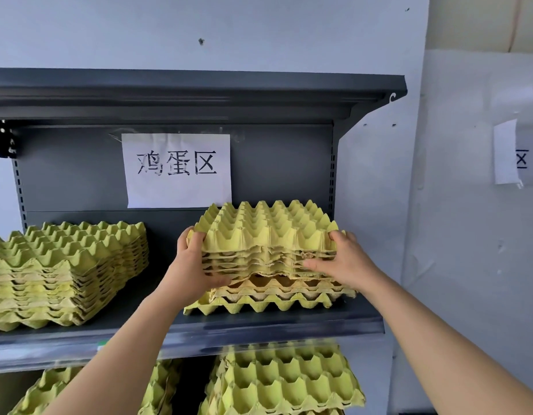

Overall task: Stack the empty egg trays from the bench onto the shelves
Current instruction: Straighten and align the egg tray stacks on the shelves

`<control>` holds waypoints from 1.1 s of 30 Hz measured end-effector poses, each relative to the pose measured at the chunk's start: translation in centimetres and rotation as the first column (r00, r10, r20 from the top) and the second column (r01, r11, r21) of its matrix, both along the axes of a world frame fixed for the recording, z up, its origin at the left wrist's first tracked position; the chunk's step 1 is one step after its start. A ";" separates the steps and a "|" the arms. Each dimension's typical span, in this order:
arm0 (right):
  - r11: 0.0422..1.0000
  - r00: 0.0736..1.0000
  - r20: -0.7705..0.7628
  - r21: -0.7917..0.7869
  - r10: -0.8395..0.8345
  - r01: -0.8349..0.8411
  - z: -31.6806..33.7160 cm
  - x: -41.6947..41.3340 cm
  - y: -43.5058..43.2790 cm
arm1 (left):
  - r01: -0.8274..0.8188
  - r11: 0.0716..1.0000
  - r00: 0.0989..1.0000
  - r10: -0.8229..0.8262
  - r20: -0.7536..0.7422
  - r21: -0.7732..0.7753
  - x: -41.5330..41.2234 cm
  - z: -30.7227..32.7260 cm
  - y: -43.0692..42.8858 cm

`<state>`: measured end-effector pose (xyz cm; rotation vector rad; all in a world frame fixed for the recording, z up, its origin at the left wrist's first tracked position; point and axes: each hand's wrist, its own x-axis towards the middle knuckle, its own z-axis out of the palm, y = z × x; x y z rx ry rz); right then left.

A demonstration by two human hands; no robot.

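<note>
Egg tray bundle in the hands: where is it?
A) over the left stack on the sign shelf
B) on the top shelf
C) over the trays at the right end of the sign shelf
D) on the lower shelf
C: the left hand and right hand grip the egg tray bundle by its sides directly over the few right-end trays on the shelf, apart from the left stack.

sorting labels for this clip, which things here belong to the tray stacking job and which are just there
Job: held trays, gripped by left hand and right hand; pile under them; left stack; shelf; trays below.
Just there: paper sign; second paper on the wall.
</note>
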<state>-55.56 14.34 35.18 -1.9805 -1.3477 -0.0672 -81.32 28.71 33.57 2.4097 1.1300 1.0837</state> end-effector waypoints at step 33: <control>0.964 0.988 0.099 0.247 -0.122 0.094 1.5 -0.4 -3.5 | -0.296 0.949 0.954 0.299 -0.012 0.107 1.3 -0.3 -3.4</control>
